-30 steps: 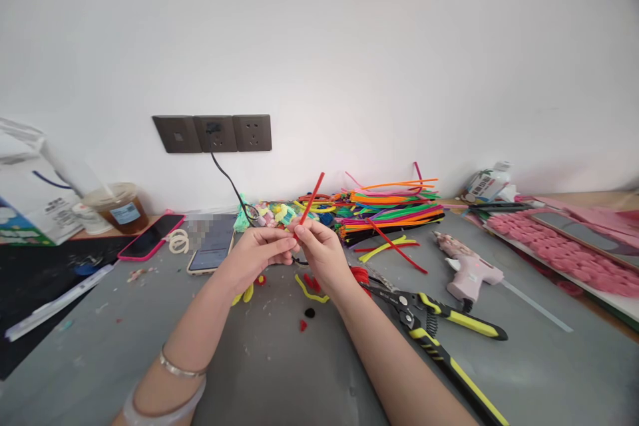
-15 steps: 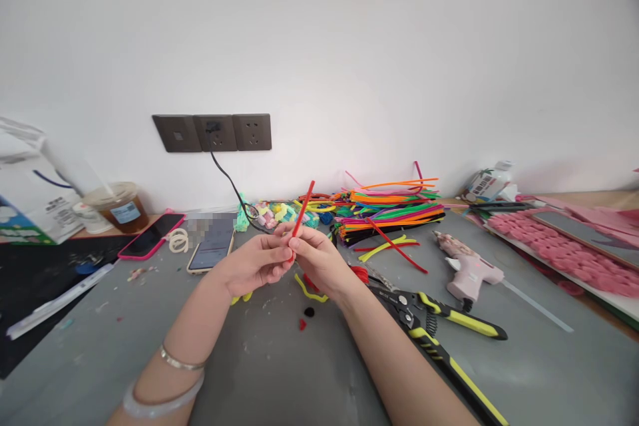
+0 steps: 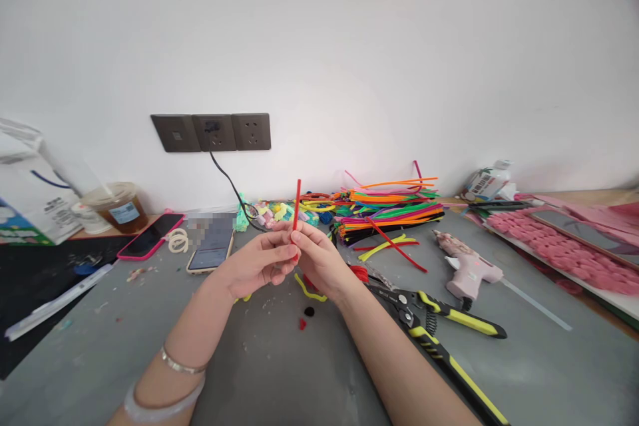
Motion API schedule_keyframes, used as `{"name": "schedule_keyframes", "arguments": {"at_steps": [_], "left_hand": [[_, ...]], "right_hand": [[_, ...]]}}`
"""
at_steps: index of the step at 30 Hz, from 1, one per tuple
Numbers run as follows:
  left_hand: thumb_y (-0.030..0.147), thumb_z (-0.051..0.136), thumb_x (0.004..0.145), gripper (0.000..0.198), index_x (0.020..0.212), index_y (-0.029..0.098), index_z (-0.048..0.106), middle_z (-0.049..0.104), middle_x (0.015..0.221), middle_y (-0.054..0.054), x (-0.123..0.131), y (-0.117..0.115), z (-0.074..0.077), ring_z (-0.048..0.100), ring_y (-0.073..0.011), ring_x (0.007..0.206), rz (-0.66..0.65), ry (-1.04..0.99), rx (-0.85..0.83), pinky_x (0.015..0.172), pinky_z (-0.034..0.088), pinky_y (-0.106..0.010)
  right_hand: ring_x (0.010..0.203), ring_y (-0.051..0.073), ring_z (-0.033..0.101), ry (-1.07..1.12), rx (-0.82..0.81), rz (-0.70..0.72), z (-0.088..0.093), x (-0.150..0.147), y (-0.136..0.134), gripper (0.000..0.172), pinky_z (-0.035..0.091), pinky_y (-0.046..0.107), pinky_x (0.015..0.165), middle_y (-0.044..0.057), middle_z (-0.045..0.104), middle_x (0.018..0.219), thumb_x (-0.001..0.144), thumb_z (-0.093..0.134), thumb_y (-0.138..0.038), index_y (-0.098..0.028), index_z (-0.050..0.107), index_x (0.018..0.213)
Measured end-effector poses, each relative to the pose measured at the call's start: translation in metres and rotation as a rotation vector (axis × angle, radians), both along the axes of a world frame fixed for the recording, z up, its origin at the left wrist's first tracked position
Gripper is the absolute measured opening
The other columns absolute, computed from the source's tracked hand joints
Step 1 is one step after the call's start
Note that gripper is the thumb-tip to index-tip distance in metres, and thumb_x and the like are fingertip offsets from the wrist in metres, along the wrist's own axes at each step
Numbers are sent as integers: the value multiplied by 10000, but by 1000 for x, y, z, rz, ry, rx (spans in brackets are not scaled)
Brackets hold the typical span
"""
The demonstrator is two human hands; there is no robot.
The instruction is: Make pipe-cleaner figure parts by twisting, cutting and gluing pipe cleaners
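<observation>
A red pipe cleaner [image 3: 297, 203] stands nearly upright between my hands, its lower end bunched and mostly hidden by fingers. My left hand [image 3: 259, 263] pinches it low down from the left. From the other side my right hand [image 3: 319, 253] grips it with thumb and fingers, touching the left fingertips. Below them on the grey mat lie a bent yellow pipe cleaner [image 3: 310, 289], a black disc [image 3: 309, 312] and a small red scrap [image 3: 302, 324]. Black and yellow wire strippers [image 3: 424, 313] lie beside my right forearm, jaws partly under it.
Bundled coloured pipe cleaners [image 3: 389, 213] lie by the wall, with loose red and yellow ones in front. A pink glue gun [image 3: 469, 269] rests at right, near pink knobbly material [image 3: 559, 243]. Left are two phones [image 3: 212, 249] [image 3: 151, 236] and a cup of brown drink [image 3: 117, 206].
The red pipe cleaner has turned from leaning right to nearly upright. My fingers have shifted slightly around its lower end; both hands still hold it.
</observation>
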State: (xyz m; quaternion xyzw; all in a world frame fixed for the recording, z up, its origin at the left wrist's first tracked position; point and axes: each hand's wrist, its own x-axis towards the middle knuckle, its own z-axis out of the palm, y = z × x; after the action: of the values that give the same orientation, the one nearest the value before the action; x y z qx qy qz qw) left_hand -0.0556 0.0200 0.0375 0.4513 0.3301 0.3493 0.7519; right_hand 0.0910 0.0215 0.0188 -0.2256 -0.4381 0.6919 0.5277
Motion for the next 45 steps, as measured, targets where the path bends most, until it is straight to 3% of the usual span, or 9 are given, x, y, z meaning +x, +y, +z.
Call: {"name": "schedule_keyframes", "arguments": {"at_steps": [7, 11, 16, 21, 26, 35, 40, 45], "left_hand": [[296, 886, 639, 285, 725, 132, 669, 480, 621, 44, 0, 3, -3, 416, -26, 511, 102, -34, -67, 383, 302, -109], [279, 885, 639, 293, 736, 141, 645, 481, 637, 51, 1, 2, -1, 419, -19, 511, 106, -44, -77, 392, 308, -106], [242, 862, 660, 342, 616, 147, 537, 435, 586, 68, 3, 0, 2, 372, -11, 469, 79, -51, -42, 393, 317, -108], [244, 864, 648, 392, 588, 150, 488, 451, 621, 60, 3, 0, 4, 373, -11, 472, 152, -95, -31, 388, 324, -112], [272, 883, 629, 415, 573, 151, 491, 421, 566, 69, 4, 2, 6, 366, -20, 474, 263, -131, 13, 388, 340, -102], [283, 882, 641, 388, 581, 137, 528, 463, 558, 65, 12, 4, 0, 411, -19, 483, 356, -225, 19, 400, 356, -102], [258, 880, 648, 296, 701, 135, 616, 476, 597, 71, 16, 4, -5, 427, -17, 498, 372, -309, -47, 405, 349, -104], [295, 883, 641, 284, 705, 132, 659, 502, 626, 48, 13, 3, -2, 425, -34, 535, 329, -221, -23, 415, 350, -119]], "right_hand": [[986, 218, 617, -5, 45, -61, -5, 0, 3, 294, 493, 311, 817, 37, 693, 988, 685, 802, -483, -219, 689, 749], [978, 201, 615, 13, 49, -63, -5, -1, 3, 260, 482, 310, 844, 26, 693, 978, 705, 798, -442, -226, 656, 734], [976, 196, 629, 40, 109, -79, -8, -1, 3, 177, 487, 330, 857, 26, 705, 1041, 772, 760, -371, -242, 652, 827], [1025, 202, 641, -29, 289, -265, -9, -1, 3, 80, 465, 361, 955, 40, 702, 1035, 853, 690, -294, -231, 656, 818], [960, 231, 650, -214, 579, -505, -6, 0, -1, 84, 498, 415, 903, 72, 698, 935, 866, 663, -244, -216, 659, 787], [913, 205, 653, -420, 845, -654, -5, 2, -4, 135, 509, 383, 838, 68, 690, 959, 871, 620, -107, -221, 639, 802], [927, 212, 646, -504, 829, -687, -8, 1, -4, 103, 484, 401, 869, 65, 688, 988, 866, 670, -149, -227, 659, 802], [913, 208, 634, -333, 694, -695, -11, 1, 0, 110, 488, 383, 858, 40, 684, 912, 853, 685, -152, -242, 693, 789]]}}
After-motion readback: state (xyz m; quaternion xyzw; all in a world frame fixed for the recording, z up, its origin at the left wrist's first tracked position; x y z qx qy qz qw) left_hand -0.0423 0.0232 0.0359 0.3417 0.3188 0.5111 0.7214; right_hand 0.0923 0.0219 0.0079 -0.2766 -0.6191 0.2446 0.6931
